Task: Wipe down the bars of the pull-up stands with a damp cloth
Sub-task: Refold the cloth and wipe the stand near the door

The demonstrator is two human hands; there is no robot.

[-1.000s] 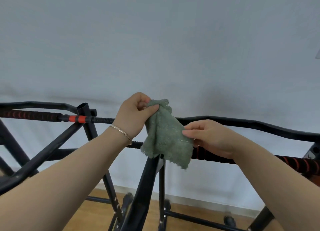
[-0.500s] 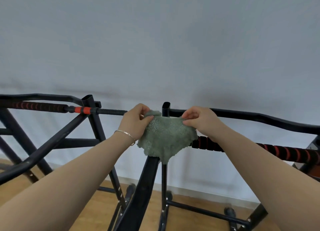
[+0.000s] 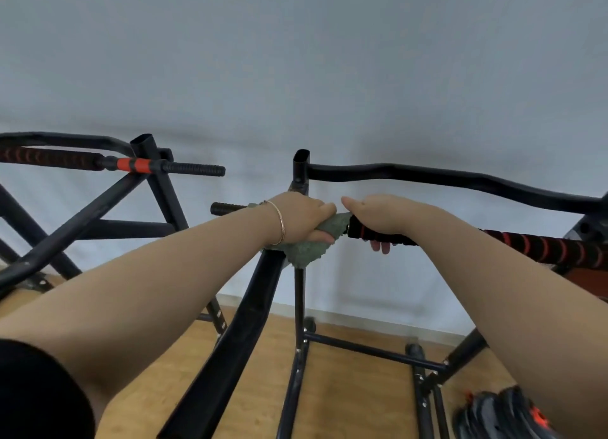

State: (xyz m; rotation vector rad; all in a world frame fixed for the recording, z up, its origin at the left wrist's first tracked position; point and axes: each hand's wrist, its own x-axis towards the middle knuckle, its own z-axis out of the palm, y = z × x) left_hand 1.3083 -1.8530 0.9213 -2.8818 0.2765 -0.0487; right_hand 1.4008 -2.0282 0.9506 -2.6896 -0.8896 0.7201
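The bar you are wiping lies flat and runs from side to side in front of you. It dips a little toward your right. Its bare black end sticks out past your left wrist, and its red and black padded part goes off to the right.

Your left hand is curled tight round the green cloth. The cloth is bunched over the bar where the bar meets the stand's upright post, and a ragged corner hangs down under your hand. Your right hand sits just beside it. It grips the padded bar from above, with its fingertips peeking out below.

Half a second ago both hands pinched the cloth by its top corners and held it spread out in front of the bar. Now your right hand has let go of the cloth and holds the bar, and your left hand has pushed the cloth down onto the bar.
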